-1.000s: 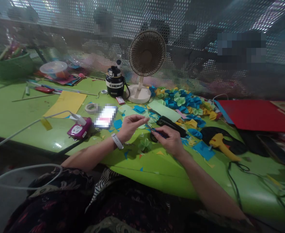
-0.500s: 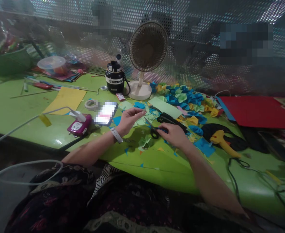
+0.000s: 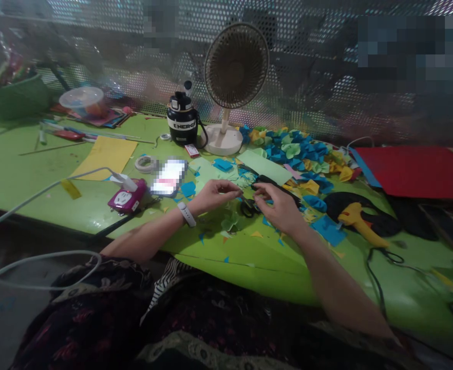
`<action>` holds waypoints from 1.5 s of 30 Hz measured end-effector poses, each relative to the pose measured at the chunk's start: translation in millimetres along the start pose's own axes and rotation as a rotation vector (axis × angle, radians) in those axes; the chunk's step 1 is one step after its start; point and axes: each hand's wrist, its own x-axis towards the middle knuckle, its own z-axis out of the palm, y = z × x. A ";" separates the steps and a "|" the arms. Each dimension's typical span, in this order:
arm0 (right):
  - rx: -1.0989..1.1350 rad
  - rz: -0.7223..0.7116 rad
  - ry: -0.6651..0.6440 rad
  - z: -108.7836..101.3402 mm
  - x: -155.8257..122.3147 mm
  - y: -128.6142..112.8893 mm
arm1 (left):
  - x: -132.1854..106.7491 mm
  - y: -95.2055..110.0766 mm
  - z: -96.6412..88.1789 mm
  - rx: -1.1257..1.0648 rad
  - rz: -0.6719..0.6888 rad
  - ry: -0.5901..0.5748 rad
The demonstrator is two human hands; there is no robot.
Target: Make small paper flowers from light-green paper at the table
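Observation:
My left hand (image 3: 214,194), with a white band on its wrist, hovers over the green table (image 3: 249,262) with its fingertips pinched together. My right hand (image 3: 279,208) faces it, fingers curled and almost touching the left fingertips. Whatever small piece they pinch is too small to make out. Black-handled scissors (image 3: 247,207) lie on the table just under and left of my right fingers. A folded green paper flower (image 3: 230,222) rests below my hands among paper scraps.
Behind my hands lie a green paper strip (image 3: 265,167), a black stapler (image 3: 275,183) and a pile of paper flowers (image 3: 298,151). A fan (image 3: 236,67), black jug (image 3: 182,126), phone (image 3: 168,177), pink power strip (image 3: 127,198), yellow glue gun (image 3: 359,223) and red sheet (image 3: 415,169) surround them.
My right hand set the scissors down and moved its fingers up to meet my left hand. My left hand closed from loosely spread fingers to a pinch and came lower.

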 end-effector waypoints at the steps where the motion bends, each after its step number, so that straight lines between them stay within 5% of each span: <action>1: 0.086 -0.017 -0.004 1.8 -0.4 -1.9 | -0.4 0.5 0.2 0.016 0.018 -0.034; 11: 0.286 -0.003 -0.051 5.5 -2.6 -9.8 | -0.7 -1.0 -2.1 0.124 0.122 -0.106; 26: 0.187 -0.113 0.038 15.0 -1.1 -1.2 | -1.3 -6.1 -1.8 0.097 0.093 -0.094; 34: -0.009 -0.134 -0.048 28.1 2.5 12.1 | 3.3 -6.4 -13.0 0.481 0.042 -0.140; 39: -0.106 -0.139 0.064 24.2 4.1 17.2 | 6.6 -15.6 -18.2 0.674 0.021 -0.168; 45: -0.188 -0.174 0.130 5.5 7.7 19.2 | 4.1 -1.2 -16.3 0.741 0.154 0.023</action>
